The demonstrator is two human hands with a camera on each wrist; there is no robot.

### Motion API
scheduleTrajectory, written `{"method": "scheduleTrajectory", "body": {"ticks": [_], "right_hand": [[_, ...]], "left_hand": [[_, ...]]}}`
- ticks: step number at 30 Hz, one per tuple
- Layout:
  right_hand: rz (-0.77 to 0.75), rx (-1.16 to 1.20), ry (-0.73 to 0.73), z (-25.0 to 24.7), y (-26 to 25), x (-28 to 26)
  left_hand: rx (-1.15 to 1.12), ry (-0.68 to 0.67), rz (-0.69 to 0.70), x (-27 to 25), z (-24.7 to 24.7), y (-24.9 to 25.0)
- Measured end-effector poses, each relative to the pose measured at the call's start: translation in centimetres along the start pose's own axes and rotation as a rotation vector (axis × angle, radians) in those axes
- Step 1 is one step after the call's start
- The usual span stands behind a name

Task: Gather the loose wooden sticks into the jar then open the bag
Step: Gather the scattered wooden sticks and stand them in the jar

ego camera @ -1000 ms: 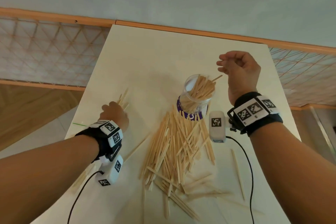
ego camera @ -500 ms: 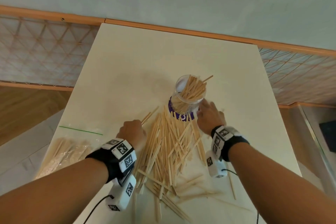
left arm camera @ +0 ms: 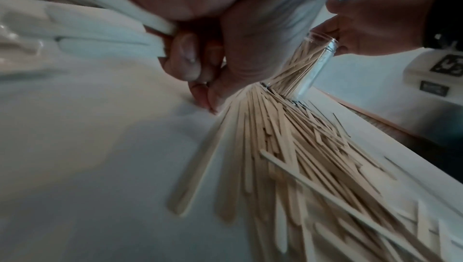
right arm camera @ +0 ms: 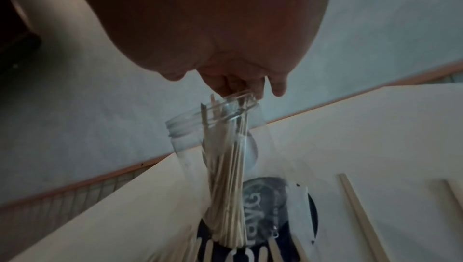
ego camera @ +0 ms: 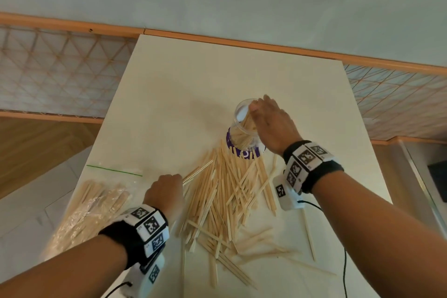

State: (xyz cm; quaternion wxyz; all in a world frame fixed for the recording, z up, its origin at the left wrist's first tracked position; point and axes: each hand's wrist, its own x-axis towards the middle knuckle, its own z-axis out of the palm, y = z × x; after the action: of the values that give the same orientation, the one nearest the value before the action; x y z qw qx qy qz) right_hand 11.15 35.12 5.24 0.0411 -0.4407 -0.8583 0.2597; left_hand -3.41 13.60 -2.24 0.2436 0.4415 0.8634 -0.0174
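the left hand (ego camera: 165,193) was held low at the near left edge of the stick pile (ego camera: 225,196), knuckles up, its fingers (left arm camera: 186,56) curled round a few sticks (ego camera: 197,172). the right hand (ego camera: 271,123) was raised beyond the pile's far end, its fingertips (right arm camera: 234,86) set on the rim of the jar (ego camera: 243,128). both forearms were stretched forward, each wrist wrapped in a black band with a camera unit.

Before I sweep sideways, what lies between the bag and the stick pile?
Head view: the left hand, gripping a few sticks, sits between bag and pile.
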Motion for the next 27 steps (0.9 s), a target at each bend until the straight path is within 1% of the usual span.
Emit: {"method": "scheduleTrajectory", "body": {"ticks": [1,3,4,5,6,8,9,10,11,12,15,17,19,20,21,23,24,25,26,27], "right_hand": [[-0.008,0.005,0.057,0.1,0.2,-0.1],[0.010,0.094,0.257,-0.6,1.4,-0.5],[0.054,0.128,0.328,-1.1,2.4,-0.8],[0.130,0.124,0.341,-1.4,3.8,-1.1],[0.222,0.080,0.293,-1.5,5.5,-1.4],[0.399,-0.055,0.083,-0.6,8.8,-2.4],[0.451,-0.101,-0.026,0.4,10.1,-3.1],[0.473,-0.124,-0.113,1.6,11.1,-3.8],[0.466,-0.142,-0.168,2.9,11.6,-4.6],[0.435,-0.166,-0.192,4.3,11.8,-5.3],[0.304,-0.226,-0.224,7.4,9.6,-7.9],[0.229,-0.209,-0.238,8.2,7.6,-9.5],[0.205,-0.195,-0.175,7.9,6.8,-11.1],[0.233,-0.214,-0.113,7.3,6.8,-12.2],[0.296,-0.239,-0.046,6.6,7.4,-13.3],[0.485,-0.269,0.028,5.3,9.1,-15.5],[0.579,-0.271,0.021,4.8,9.9,-16.5],[0.643,-0.251,-0.005,4.7,10.4,-17.7],[0.671,-0.225,-0.040,4.9,10.4,-18.8],[0.661,-0.196,-0.063,5.3,10.1,-19.9]], "left_hand": [[-0.035,0.005,-0.004,0.0,0.0,0.1],[-0.127,0.058,0.001,-0.2,0.0,-0.3],[-0.156,0.090,-0.001,-0.6,-0.1,-0.8],[-0.160,0.109,-0.012,-0.9,-0.2,-1.5],[-0.139,0.102,-0.039,-1.3,-0.4,-2.2],[-0.047,0.021,-0.097,-2.3,-0.4,-3.4],[-0.022,-0.013,-0.112,-2.7,-0.1,-3.8],[-0.017,-0.026,-0.112,-3.0,0.3,-3.9],[-0.031,-0.025,-0.103,-3.2,0.7,-3.8],[-0.047,-0.020,-0.089,-3.3,1.1,-3.5],[-0.093,-0.007,-0.007,-3.6,2.0,-1.9],[-0.161,-0.001,0.040,-3.8,2.1,-1.0],[-0.226,0.011,0.023,-4.0,1.6,-0.9],[-0.239,-0.003,0.004,-4.3,1.3,-1.1],[-0.229,-0.042,-0.010,-4.7,1.1,-1.5],[-0.136,-0.169,0.010,-6.0,1.2,-2.2],[-0.066,-0.230,0.036,-6.8,1.4,-2.3],[-0.025,-0.271,0.063,-7.6,1.9,-2.2],[-0.016,-0.295,0.079,-8.3,2.7,-2.0],[-0.032,-0.288,0.081,-8.7,3.4,-1.8]]}}
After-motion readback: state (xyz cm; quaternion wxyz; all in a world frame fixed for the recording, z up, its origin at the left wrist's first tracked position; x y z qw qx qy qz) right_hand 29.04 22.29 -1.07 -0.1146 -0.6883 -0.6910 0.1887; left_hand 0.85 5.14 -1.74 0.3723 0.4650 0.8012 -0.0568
